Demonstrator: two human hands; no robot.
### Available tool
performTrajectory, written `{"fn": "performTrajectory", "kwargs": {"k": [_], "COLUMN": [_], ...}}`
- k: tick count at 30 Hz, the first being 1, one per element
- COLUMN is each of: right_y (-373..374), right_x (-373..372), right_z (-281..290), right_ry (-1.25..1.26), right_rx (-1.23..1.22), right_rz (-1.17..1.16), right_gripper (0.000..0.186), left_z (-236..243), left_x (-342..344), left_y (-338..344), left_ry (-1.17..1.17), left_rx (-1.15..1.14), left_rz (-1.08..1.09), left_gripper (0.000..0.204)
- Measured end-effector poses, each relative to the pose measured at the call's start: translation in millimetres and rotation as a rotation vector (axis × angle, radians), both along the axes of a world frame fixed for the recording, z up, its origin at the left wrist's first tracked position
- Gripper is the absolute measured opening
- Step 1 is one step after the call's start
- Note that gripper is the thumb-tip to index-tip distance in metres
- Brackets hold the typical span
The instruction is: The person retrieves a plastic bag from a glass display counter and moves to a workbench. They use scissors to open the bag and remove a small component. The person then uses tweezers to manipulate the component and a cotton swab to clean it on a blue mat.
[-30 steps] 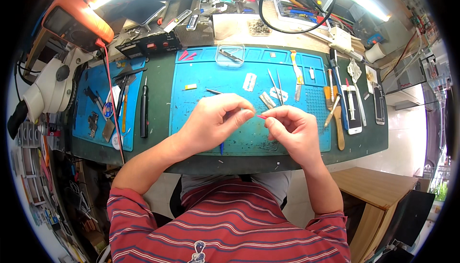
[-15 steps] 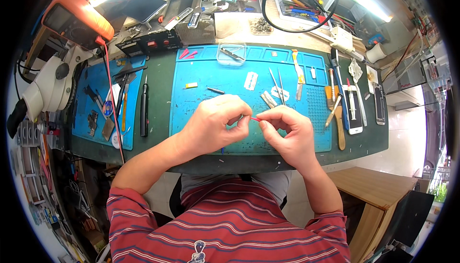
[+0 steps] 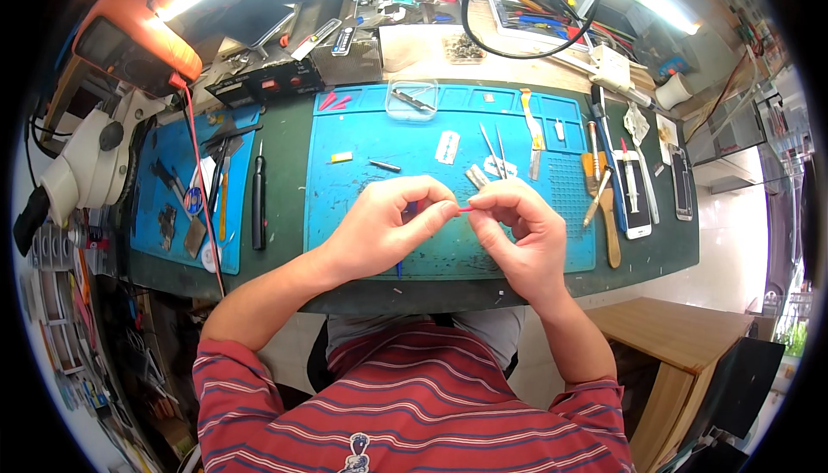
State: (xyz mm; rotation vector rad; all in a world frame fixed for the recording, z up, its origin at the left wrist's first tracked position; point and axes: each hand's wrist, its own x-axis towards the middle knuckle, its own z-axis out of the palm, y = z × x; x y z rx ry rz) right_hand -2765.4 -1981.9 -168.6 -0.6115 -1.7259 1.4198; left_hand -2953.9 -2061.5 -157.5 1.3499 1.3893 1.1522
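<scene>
Both hands meet over the near middle of the blue work mat (image 3: 345, 132). A thin pinkish-red piece (image 3: 464, 210) spans the small gap between them; its kind is too small to tell. My left hand (image 3: 388, 230) pinches one end between thumb and fingertips. At the other end, my right hand (image 3: 522, 236) has its thumb and forefinger closed on it. Beneath my left hand a slim blue stick (image 3: 399, 269) pokes out, mostly hidden. Just beyond the hands lie tweezers (image 3: 492, 152), a razor blade (image 3: 448, 147) and a small dark pointed rod (image 3: 385, 165).
Pink cone-shaped pieces (image 3: 336, 104) and a clear box (image 3: 412, 102) sit along the mat's far edge. A black screwdriver (image 3: 259, 201) is at left, beneath an orange multimeter (image 3: 129, 37). To the right lie a wooden-handled brush (image 3: 611, 231) and a white phone (image 3: 636, 201).
My left hand has turned slightly, its thumb now stretched toward the pink piece. More of that piece shows between the fingertips. The view has shifted a little.
</scene>
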Motion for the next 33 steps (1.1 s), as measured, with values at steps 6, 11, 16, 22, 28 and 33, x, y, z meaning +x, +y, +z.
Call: {"fn": "performTrajectory", "kwargs": {"k": [6, 11, 16, 22, 28, 33], "right_y": [-4, -2, -1, -1, 2, 2], "right_x": [-7, -10, -11, -11, -9, -14], "right_z": [0, -8, -6, -8, -9, -7], "right_ry": [-0.044, -0.109, -0.133, -0.151, -0.137, -0.108], "right_rx": [0.404, 0.706, 0.74, 0.877, 0.833, 0.858], "right_rz": [-0.122, -0.202, -0.205, -0.221, -0.202, -0.212], "right_gripper": [0.042, 0.057, 0.055, 0.055, 0.056, 0.057], "left_z": [1, 3, -2, -2, -5, -1], "left_x": [3, 4, 8, 8, 9, 6], "left_y": [-1, 1, 1, 0, 2, 1], "left_ry": [0.153, 0.232, 0.274, 0.383, 0.373, 0.398], "left_rx": [0.116, 0.194, 0.247, 0.3, 0.317, 0.293], "left_rz": [0.011, 0.095, 0.129, 0.095, 0.103, 0.071], "left_gripper": [0.012, 0.009, 0.011, 0.016, 0.018, 0.018]}}
